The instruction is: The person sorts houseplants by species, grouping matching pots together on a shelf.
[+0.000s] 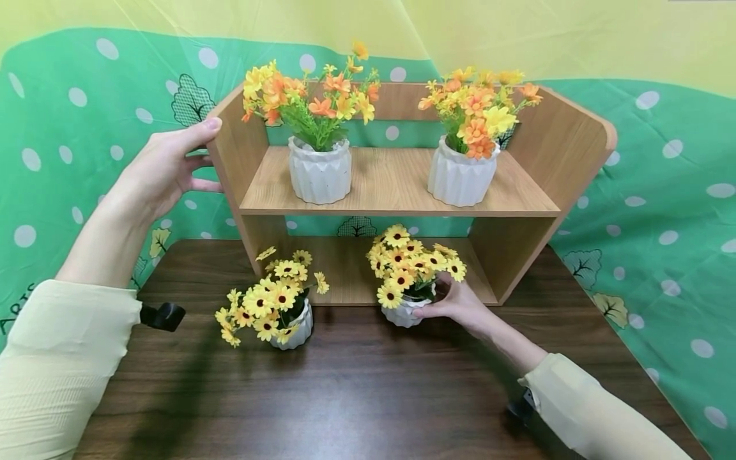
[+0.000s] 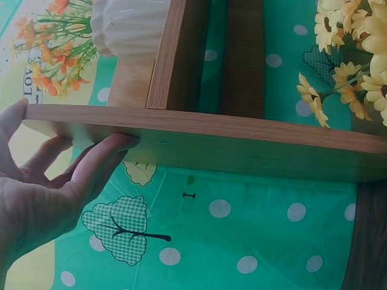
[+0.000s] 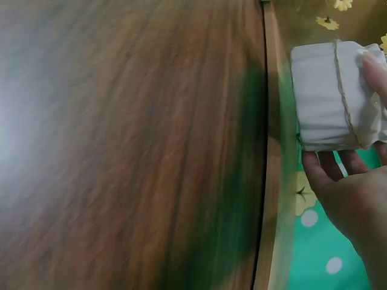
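My right hand (image 1: 454, 303) grips a white ribbed flowerpot (image 1: 404, 314) of yellow daisies (image 1: 402, 262) at the front of the lower shelf, thumb on its near side. The right wrist view shows twine round this pot (image 3: 323, 96) and my fingers (image 3: 326, 172) at its side. My left hand (image 1: 167, 163) touches the left side panel of the wooden shelf unit (image 1: 397, 182). Its thumb lies at the panel's edge, and in the left wrist view its fingers (image 2: 100, 160) press the outer face.
Two white pots (image 1: 319, 172) (image 1: 462, 176) with orange and yellow flowers stand on the upper shelf. Another pot (image 1: 296, 329) of yellow daisies is on the dark wooden table (image 1: 356, 396), front left of the unit. Behind hangs a green and yellow patterned cloth (image 1: 667, 211).
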Demonstrator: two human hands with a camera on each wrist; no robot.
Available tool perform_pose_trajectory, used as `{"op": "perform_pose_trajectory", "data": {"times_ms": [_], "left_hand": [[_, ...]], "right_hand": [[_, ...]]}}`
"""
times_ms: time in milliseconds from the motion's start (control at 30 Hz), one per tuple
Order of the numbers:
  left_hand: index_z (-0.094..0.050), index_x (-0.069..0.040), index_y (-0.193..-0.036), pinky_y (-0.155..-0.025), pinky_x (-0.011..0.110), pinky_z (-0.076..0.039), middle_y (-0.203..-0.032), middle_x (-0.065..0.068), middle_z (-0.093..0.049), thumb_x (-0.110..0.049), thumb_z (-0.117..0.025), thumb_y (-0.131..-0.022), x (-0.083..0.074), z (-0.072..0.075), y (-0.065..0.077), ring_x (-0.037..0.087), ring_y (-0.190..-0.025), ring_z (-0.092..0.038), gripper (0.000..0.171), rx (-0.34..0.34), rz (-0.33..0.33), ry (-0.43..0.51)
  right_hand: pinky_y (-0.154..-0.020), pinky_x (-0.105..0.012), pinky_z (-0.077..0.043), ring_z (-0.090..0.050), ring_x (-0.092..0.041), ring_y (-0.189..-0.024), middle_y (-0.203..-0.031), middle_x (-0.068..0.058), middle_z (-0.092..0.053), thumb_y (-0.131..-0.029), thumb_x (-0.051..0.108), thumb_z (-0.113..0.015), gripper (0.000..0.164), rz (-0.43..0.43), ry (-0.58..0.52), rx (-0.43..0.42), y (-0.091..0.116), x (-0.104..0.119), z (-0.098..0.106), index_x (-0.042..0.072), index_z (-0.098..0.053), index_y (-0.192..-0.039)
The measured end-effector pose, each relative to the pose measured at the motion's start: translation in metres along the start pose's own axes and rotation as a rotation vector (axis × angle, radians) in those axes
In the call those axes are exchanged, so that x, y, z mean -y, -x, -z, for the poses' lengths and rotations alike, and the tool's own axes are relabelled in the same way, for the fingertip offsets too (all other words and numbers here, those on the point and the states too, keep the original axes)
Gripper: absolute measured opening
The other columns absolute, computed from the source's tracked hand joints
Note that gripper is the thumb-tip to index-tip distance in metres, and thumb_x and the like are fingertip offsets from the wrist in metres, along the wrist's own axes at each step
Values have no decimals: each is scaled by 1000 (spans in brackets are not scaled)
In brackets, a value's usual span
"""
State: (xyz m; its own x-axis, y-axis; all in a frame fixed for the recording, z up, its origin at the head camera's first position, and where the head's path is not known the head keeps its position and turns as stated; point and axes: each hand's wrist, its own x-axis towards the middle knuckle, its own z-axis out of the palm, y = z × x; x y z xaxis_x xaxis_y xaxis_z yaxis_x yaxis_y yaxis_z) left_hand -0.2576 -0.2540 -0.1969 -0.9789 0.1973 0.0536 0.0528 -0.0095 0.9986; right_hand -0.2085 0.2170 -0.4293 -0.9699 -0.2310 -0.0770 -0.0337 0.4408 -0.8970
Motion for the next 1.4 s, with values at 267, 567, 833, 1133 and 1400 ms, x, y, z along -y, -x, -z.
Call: {"op": "perform_pose_trajectory", "data": {"times_ms": [267, 567, 833, 1133, 1400], "left_hand": [[-41, -18, -158, -71, 34, -66, -169, -5, -23, -39, -65, -101, 0, 2, 0, 28, -140, -40, 65, 1, 4, -4], [-45, -19, -156, -70, 36, -66, -167, -6, -27, -37, -66, -101, -1, 4, -2, 26, -131, -46, 62, 2, -7, 13], [-53, -18, -150, -69, 37, -66, -164, -5, -32, -35, -68, -100, -1, 6, -3, 24, -129, -51, 55, 2, -13, 43], [-49, -18, -153, -69, 37, -66, -164, -6, -31, -35, -67, -101, 1, 7, -2, 25, -132, -47, 58, 2, -10, 45], [-47, -17, -155, -66, 37, -66, -162, -6, -32, -34, -66, -101, 3, 4, -4, 23, -124, -52, 59, -5, -15, 38]], "right_hand": [[-73, -25, -58, -67, -13, -81, -112, -9, -66, -72, 19, -95, 68, 92, -125, 40, -24, 14, -22, 5, -57, -126], [-78, -31, -63, -71, -23, -70, -160, -18, -43, -74, 19, -95, 108, 83, -209, 37, -54, 33, -47, 11, -31, -160], [-114, -38, -50, -70, -30, -114, -164, -15, -39, -71, 27, -97, 115, 50, -147, 25, -79, 49, -68, 3, -29, -161], [-122, -41, -41, -65, -27, -127, -155, -16, -51, -70, 25, -97, 110, 63, -139, 45, -92, 60, -91, -1, -36, -158], [-117, -39, -47, -73, -32, -94, -148, -27, -55, -69, 29, -97, 115, 17, -122, 53, -95, 57, -101, 0, -32, -159]]}}
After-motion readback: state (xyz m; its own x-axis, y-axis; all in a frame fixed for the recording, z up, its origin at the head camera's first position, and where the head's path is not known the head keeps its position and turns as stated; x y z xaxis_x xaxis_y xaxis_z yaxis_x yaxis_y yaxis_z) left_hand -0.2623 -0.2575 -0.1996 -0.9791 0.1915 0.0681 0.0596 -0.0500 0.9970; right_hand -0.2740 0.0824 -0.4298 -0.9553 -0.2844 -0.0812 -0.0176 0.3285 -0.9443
